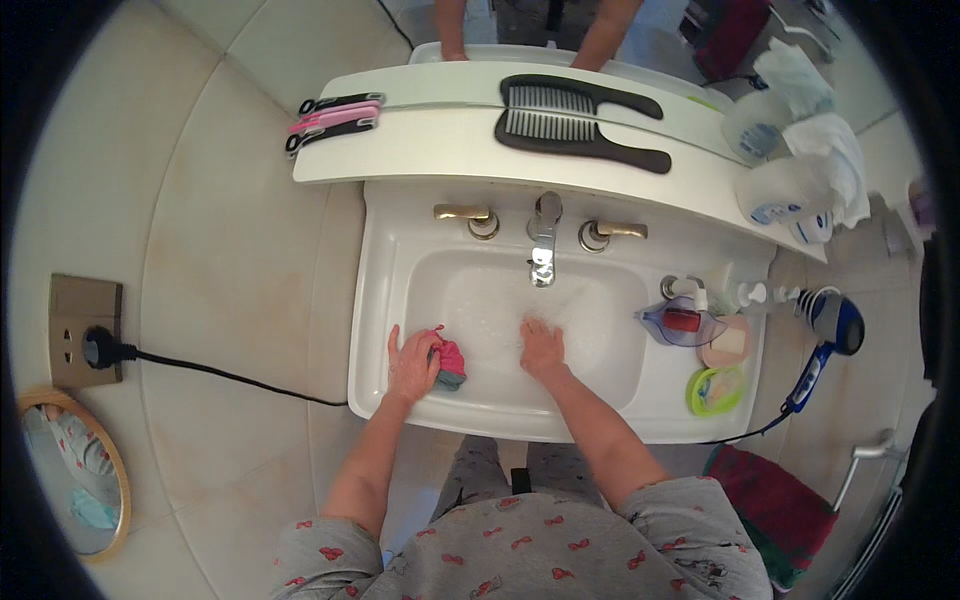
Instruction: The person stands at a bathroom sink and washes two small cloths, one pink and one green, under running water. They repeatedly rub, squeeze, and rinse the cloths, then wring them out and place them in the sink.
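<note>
My left hand (412, 367) grips a bunched pink and grey cloth (448, 361) at the left rim of the white washbasin (382, 285). Inside the bowl, my right hand (543, 349) is lowered with the fingers pointing away from me, just below the chrome faucet (544, 247). Water splashes around its fingertips, and I see nothing held in it. Two brass-coloured lever handles, the left one (465, 214) and the right one (615, 229), flank the faucet.
A white shelf (435, 150) overhangs the basin's back, carrying a black comb (585, 142), pink and black razors (330, 131) and a bottle (784, 191). Soap dishes, including a green one (715, 391), line the right rim. A blue hair dryer (825, 330) hangs beyond; a plugged cord (225, 367) runs left.
</note>
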`<state>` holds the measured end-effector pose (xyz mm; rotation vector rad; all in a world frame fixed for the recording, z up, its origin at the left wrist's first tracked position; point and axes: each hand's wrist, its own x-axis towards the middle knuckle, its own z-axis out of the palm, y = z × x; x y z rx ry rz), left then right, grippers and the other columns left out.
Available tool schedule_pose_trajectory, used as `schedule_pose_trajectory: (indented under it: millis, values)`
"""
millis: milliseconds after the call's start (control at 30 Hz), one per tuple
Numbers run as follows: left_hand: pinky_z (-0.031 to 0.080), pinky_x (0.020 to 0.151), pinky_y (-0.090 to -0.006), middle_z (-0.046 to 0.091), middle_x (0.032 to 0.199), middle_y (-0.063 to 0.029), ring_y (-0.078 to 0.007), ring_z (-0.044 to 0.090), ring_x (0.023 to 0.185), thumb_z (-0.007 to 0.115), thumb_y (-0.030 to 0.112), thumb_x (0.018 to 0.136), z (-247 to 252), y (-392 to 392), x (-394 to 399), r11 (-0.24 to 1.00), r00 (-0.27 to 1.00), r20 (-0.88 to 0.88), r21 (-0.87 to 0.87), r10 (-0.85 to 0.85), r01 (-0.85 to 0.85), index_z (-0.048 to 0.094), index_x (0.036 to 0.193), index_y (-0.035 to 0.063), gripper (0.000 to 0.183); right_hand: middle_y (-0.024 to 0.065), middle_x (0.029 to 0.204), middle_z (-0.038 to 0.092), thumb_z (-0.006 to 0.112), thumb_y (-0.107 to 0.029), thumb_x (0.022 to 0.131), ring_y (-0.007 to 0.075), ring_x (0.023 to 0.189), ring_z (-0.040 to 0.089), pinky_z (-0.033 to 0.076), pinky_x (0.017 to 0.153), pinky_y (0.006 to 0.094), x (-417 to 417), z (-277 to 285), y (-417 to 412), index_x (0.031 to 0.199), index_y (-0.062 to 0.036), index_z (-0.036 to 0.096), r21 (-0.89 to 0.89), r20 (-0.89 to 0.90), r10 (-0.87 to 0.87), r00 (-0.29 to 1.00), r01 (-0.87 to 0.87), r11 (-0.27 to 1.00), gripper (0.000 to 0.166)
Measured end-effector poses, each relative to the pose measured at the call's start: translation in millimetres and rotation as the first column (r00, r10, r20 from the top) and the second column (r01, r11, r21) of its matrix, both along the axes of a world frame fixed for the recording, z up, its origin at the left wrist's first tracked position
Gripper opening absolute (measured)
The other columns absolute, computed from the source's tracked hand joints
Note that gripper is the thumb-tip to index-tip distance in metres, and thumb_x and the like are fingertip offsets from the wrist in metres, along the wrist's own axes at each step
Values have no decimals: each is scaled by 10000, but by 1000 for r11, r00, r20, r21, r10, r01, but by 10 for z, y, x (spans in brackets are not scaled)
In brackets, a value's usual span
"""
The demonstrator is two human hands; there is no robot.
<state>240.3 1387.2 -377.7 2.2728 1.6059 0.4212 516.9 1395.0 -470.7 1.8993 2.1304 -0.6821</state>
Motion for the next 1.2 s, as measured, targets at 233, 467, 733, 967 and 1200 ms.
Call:
schedule_pose_trajectory:
  millis: [233,467,733,967,1200]
  values:
    - [131,1164,-555,610,1114,-27,-189,555,1158,605,167,866,-41,-3,-71,1000,999,-36,-4,29,-30,562,1072,149,211,102,1312,504,625,-103,797,277,1166,545,499,892,453,13,48,396,1259,-128,534,-4,-87,-57,995,57,998,471]
    - [144,1171,-549,612,1106,-19,-184,574,1129,611,178,862,-90,40,-31,999,998,-47,30,31,-30,557,1072,167,217,133,1183,540,640,-52,775,357,1043,604,535,856,445,94,-229,650,1161,-87,514,218,-95,78,992,-56,974,407]
    - [138,1178,-541,615,1128,6,-167,577,1119,592,173,873,-126,22,-84,999,998,-41,-6,52,-53,555,1070,173,200,161,1100,583,675,-168,746,319,1062,598,525,808,452,431,863,450,1103,-69,552,132,-290,-132,948,176,975,390]
    - [129,1180,-535,607,1142,-9,-159,551,1157,570,155,889,-100,43,-23,999,999,-37,37,32,-31,547,1088,156,200,154,955,589,720,-186,701,348,927,578,451,821,448,1461,903,-542,1028,-58,557,310,-277,143,950,-53,949,386]
    - [100,1181,-523,607,1141,-26,-173,552,1164,539,146,906,-12,46,33,999,998,-60,-16,35,-36,548,1095,128,189,119,921,603,708,-219,725,306,909,594,411,871,409,1621,951,-933,1002,-63,565,323,-339,141,930,-26,946,348]
